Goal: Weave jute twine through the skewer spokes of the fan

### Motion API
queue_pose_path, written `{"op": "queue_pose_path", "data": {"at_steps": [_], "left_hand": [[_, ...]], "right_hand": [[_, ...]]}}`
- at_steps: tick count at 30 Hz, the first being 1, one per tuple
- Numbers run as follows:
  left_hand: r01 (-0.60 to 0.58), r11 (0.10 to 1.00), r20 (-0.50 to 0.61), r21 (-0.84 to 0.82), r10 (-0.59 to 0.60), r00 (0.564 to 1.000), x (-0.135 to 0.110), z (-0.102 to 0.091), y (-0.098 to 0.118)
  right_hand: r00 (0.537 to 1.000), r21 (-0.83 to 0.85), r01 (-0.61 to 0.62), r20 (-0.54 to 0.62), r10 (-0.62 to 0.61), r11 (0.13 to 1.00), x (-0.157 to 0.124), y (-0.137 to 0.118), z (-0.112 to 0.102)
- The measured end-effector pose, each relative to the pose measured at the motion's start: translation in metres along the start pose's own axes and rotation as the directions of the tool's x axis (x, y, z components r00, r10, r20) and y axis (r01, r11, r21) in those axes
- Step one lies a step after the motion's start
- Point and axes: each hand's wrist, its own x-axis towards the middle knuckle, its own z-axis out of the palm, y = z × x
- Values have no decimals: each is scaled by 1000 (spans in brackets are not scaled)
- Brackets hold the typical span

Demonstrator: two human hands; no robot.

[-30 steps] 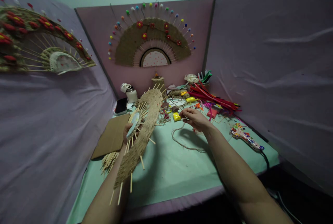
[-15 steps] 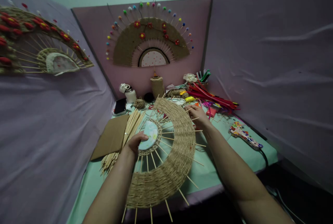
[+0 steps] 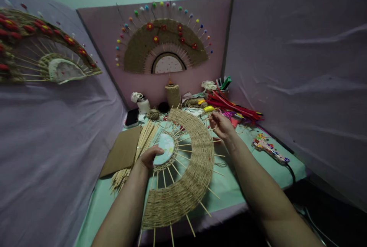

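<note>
A half-round fan (image 3: pixel 189 170) woven from jute cord over wooden sticks lies flat on the green table (image 3: pixel 243 170). My left hand (image 3: pixel 150 157) grips its pale centre disc (image 3: pixel 164 148), thumb on top. My right hand (image 3: pixel 220 125) hovers at the fan's far right rim, fingers pinched around a thin cord or stick end that is too small to make out.
A bundle of loose sticks (image 3: pixel 137 151) and a cardboard sheet (image 3: pixel 122 151) lie to the left. A jute spool (image 3: pixel 172 95), a white bottle (image 3: pixel 142 103), a phone (image 3: pixel 132 117), red pipe cleaners (image 3: pixel 233 107) and a patterned glue gun (image 3: pixel 269 149) crowd the back and right. Finished fans hang on the panels.
The fan went from held upright on edge to lying flat on the table. My right hand moved from the loose cord to the fan's rim and has lifted slightly.
</note>
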Motion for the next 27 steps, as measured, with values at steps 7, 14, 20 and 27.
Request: {"op": "queue_pose_path", "data": {"at_steps": [7, 14, 20, 27], "left_hand": [[19, 999, -26, 36, -18, 1000, 2, -7, -1], [42, 999, -52, 13, -41, 998, 0, -3, 4], [61, 998, -29, 12, -60, 998, -2, 3, 6], [65, 995, -84, 70, -59, 995, -1, 6, 4]], "right_hand": [[990, 91, 142, -23, -140, 986, -7, -3, 5], [953, 12, 286, 96, -286, 958, -11, -2, 3], [926, -147, 349, 205, -316, 926, -15, 1, 4], [948, -400, 285, 254, -194, 871, -8, -3, -7]]}}
